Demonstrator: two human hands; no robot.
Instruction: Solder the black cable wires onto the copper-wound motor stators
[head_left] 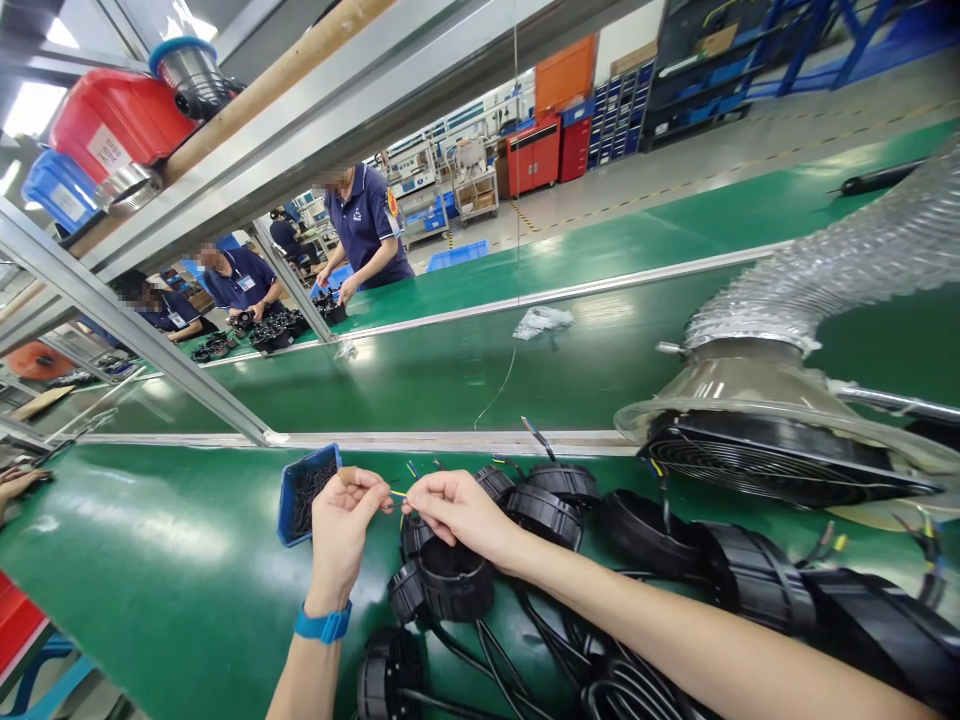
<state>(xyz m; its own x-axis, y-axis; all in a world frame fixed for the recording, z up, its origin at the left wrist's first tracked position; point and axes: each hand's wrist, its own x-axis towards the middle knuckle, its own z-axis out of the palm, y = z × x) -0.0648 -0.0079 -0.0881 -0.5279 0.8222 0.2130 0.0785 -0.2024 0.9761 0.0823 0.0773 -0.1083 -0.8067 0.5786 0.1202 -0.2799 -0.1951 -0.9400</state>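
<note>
In front of me, my left hand (341, 520) is closed in a pinch, with a blue band around its wrist. My right hand (461, 512) pinches from the other side. Between the two sets of fingertips runs a short thin yellow wire (398, 493); whether a smaller piece sits in the left fingertips is hidden. Just below the right hand is a round black plastic housing (456, 585) with black cable. Touching or close behind my left hand, a blue bin (287, 505) holds many small dark pieces.
More black housings (546, 512) with bare-ended wires and coiled cables (634, 690) spread right across the green bench (187, 600). A fume hood with clear hose (739, 375) stands at right. A metal frame (172, 335) crosses left. Co-workers (367, 225) handle black parts across the line.
</note>
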